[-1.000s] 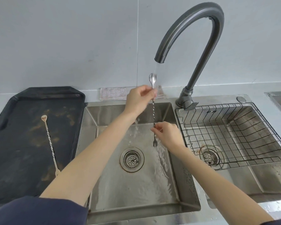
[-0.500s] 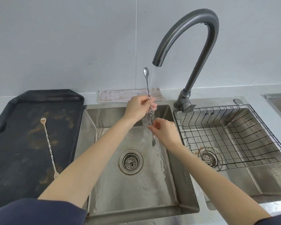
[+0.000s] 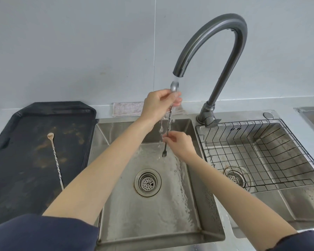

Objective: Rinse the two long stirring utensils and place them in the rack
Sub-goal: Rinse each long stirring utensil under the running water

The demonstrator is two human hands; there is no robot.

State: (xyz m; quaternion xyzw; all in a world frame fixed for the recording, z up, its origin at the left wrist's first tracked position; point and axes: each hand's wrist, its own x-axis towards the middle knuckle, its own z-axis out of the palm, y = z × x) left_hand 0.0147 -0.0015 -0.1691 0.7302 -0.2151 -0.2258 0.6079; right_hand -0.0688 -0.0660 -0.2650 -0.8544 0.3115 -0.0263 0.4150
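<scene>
A silver twisted stirring utensil (image 3: pixel 169 122) stands upright under the running tap (image 3: pixel 212 42), spoon bowl up in the water stream, small fork end down. My left hand (image 3: pixel 157 104) pinches its upper shaft just below the bowl. My right hand (image 3: pixel 178 144) pinches the lower shaft above the fork. A second, cream-coloured twisted stirrer (image 3: pixel 55 160) lies on the black tray (image 3: pixel 16 142) at the left, untouched. The wire rack (image 3: pixel 261 156) sits in the right sink basin, with nothing in it.
Water runs down into the left sink basin (image 3: pixel 116 223) around its drain strainer (image 3: pixel 147 182). A folded grey cloth (image 3: pixel 126 108) lies on the ledge behind the basin. Another steel basin edge (image 3: pixel 312 115) shows at the far right.
The utensil has slid down through my left hand, so the spoon bowl now sits right above the fingers, in the water stream. My right hand stays on the lower shaft.
</scene>
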